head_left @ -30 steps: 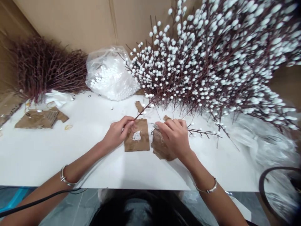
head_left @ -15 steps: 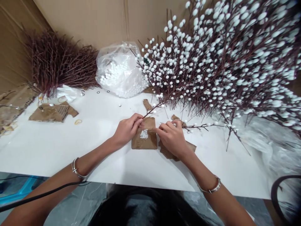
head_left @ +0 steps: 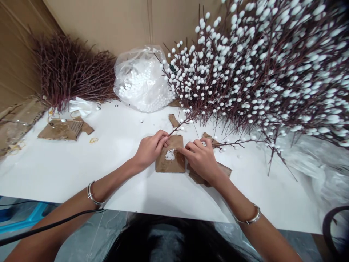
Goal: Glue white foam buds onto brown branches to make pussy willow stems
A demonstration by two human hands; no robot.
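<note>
My left hand [head_left: 150, 149] is closed in a pinch on the base of a thin dark red twig [head_left: 180, 124] that carries a few white foam buds. My right hand [head_left: 200, 157] is closed beside it, its fingertips pinched over a brown cardboard piece [head_left: 165, 165] with a white dab of glue [head_left: 170, 155]. What the right fingers hold is too small to make out. A second budded twig [head_left: 234, 144] lies on the white table [head_left: 114, 182] just past my right hand. Torn cardboard [head_left: 222, 170] lies under my right hand.
A large heap of budded branches [head_left: 259, 69] fills the right and back. A clear bag of white foam balls [head_left: 143, 82] stands at the back centre. Bare red twigs [head_left: 71, 71] are piled at the back left. Cardboard scraps [head_left: 64, 129] and rubber bands [head_left: 94, 140] lie at the left.
The view has shifted slightly. My right hand has drawn closer to the left hand over the glue-dabbed cardboard. The left hand keeps its pinch on the twig.
</note>
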